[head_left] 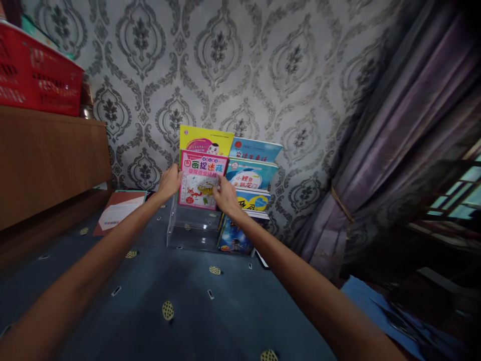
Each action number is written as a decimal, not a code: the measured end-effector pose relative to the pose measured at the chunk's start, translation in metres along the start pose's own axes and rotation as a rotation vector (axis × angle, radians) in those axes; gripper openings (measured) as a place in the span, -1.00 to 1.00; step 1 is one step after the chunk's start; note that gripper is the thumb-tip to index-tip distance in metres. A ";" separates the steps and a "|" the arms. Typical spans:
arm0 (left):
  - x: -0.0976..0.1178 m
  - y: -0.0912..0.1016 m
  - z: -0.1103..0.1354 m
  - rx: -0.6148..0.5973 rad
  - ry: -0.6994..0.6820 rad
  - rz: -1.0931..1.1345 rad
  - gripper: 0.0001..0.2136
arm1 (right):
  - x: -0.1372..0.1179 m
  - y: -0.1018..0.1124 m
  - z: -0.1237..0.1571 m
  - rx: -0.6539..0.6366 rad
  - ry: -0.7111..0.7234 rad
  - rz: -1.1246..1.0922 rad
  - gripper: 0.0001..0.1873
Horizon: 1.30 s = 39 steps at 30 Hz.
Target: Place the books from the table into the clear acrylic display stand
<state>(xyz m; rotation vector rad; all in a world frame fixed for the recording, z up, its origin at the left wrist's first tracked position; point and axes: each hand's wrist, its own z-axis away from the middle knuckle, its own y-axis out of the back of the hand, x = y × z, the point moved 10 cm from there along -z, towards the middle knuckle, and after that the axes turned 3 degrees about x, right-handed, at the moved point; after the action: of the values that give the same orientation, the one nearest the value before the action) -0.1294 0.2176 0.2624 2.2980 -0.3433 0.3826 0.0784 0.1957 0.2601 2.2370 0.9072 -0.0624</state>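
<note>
Both my hands grip a pink children's booklet (201,178) with a fox drawing on its cover. My left hand (170,181) pinches its left edge and my right hand (225,195) holds its lower right edge. The booklet stands upright in the left column of a clear acrylic tiered stand (190,231), just in front of a yellow booklet (206,140) in the tier behind. The stand's right column holds a stack of blue booklets (252,173) stepped one above another, with a dark-covered one (235,238) lowest.
The stand sits on a blue dotted cloth (180,296) against patterned wallpaper. A red-brown folder with a white sheet (118,210) lies at left beside a wooden cabinet (48,160) bearing a red crate (35,72). Purple curtains (394,150) hang at right.
</note>
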 end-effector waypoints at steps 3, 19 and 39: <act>0.001 0.001 0.000 0.004 0.004 -0.006 -0.76 | 0.000 -0.005 0.000 0.001 0.023 -0.029 -0.51; 0.006 0.001 0.006 -0.019 -0.047 -0.039 -0.74 | 0.007 -0.013 0.006 -0.009 -0.006 -0.068 -0.50; 0.003 0.010 0.027 -0.035 -0.123 0.078 -0.77 | 0.005 -0.007 0.036 -0.002 0.024 -0.166 -0.46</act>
<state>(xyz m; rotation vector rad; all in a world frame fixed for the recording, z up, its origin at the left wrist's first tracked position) -0.1262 0.1904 0.2519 2.2843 -0.4986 0.2720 0.0851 0.1789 0.2273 2.1609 1.1038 -0.1109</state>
